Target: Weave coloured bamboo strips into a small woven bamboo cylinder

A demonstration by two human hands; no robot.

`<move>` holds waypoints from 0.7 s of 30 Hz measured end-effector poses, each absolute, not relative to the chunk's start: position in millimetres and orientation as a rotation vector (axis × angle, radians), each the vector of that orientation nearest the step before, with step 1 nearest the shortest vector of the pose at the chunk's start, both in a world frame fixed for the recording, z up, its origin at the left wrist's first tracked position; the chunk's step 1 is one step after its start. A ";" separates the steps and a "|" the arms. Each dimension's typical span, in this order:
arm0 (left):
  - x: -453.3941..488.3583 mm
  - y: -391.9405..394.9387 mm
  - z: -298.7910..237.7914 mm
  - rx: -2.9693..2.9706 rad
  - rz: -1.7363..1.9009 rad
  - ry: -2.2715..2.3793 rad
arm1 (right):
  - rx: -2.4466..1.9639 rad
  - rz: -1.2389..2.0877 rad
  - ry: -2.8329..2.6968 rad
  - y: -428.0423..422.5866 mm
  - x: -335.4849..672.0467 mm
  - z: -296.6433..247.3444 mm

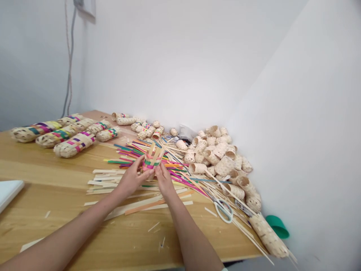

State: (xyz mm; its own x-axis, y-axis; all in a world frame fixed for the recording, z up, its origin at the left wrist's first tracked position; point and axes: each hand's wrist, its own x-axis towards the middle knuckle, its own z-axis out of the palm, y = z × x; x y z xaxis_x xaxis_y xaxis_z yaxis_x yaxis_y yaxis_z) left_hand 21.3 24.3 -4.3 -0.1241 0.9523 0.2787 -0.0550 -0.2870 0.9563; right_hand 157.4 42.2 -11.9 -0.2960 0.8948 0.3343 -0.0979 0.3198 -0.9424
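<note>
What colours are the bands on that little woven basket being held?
Pink and green bands on the small basket, between pale strips; head view.

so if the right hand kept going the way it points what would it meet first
The right hand touches the half-woven basket, held with the left hand; past it, probably the coloured strips, though depth is unclear.

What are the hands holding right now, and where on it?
A small half-woven basket, between both hands: the left hand grips its left side, the right hand its lower right side.
</note>
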 end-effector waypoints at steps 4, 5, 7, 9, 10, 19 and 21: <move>20.1 20.5 -7.0 1.447 1.600 1.198 | -0.701 1.181 -1.437 44.2 158.6 -9.8; 20.1 19.4 -6.8 1.467 1.593 1.174 | -0.702 1.206 -1.367 45.0 158.8 -9.4; 19.7 18.0 -5.9 1.461 1.534 1.072 | -0.691 1.258 -1.223 47.2 159.6 -8.2; 18.6 17.9 -4.8 1.393 1.458 0.967 | -0.673 1.300 -1.106 50.7 161.0 -6.8; 17.9 18.1 -4.3 1.355 1.432 0.930 | -0.671 1.317 -1.064 52.6 161.9 -6.1; 15.1 21.1 -9.4 1.198 1.402 0.953 | -0.760 1.585 -1.006 51.4 162.7 -3.1; 16.8 21.3 -10.1 1.155 1.355 0.931 | -0.789 1.602 -1.024 49.0 161.4 -5.8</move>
